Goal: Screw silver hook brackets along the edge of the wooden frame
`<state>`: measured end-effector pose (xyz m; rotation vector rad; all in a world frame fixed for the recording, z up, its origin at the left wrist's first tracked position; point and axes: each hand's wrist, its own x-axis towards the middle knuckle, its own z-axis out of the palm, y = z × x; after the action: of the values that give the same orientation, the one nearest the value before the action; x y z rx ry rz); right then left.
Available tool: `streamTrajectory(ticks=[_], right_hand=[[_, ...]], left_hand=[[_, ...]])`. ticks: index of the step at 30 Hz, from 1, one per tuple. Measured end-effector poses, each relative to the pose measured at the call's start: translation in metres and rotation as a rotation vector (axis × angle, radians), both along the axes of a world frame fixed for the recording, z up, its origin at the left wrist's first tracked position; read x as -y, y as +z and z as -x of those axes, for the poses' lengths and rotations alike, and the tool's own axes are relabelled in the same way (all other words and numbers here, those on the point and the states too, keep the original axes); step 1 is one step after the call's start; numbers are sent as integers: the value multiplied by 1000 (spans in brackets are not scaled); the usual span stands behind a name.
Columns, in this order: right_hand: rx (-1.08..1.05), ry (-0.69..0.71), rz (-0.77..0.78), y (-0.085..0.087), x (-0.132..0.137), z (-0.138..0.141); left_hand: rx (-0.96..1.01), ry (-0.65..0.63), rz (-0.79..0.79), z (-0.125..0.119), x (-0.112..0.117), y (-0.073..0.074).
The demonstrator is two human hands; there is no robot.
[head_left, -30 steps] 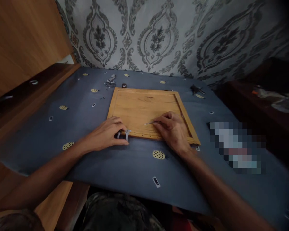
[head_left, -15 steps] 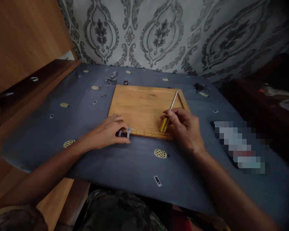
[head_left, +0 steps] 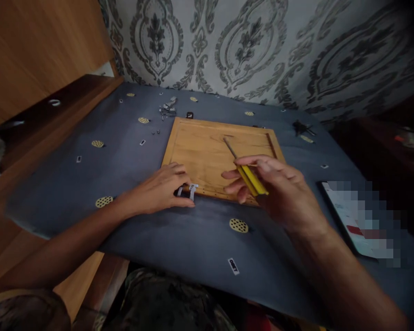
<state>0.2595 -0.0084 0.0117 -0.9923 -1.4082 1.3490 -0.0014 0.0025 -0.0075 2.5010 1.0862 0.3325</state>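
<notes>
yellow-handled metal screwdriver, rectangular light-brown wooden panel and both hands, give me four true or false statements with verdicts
1. The yellow-handled metal screwdriver is in the right hand. True.
2. The screwdriver's tip points toward the person. False: it points away.
3. The left hand touches a small grey metal fitting at the rectangular light-brown wooden panel. True.
4. The fitting is at the panel's far edge. False: it is at the near edge.
</notes>
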Motion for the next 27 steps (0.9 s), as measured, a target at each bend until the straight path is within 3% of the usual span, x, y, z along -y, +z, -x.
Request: streamTrajectory(ticks=[2,5,9,14,20,27], right_hand=[[-57,24,-17,9,1,5],[-27,-100,-130,14,3,16],[195,-313,-337,16,10,35],[404,-366,-556,14,12,51],[285,-360,-547,-2,7,56],[456,-310,-543,-9,9,52]], left_hand=[[4,-2,6,0,0,0],[17,-20,3,0,0,-1],[48,-37,-29,1,-1,-5],[19,-36,-42,2,-1,-6],[15,-32,-22,1,0,-3],[-3,-29,-48,1,0,-7]])
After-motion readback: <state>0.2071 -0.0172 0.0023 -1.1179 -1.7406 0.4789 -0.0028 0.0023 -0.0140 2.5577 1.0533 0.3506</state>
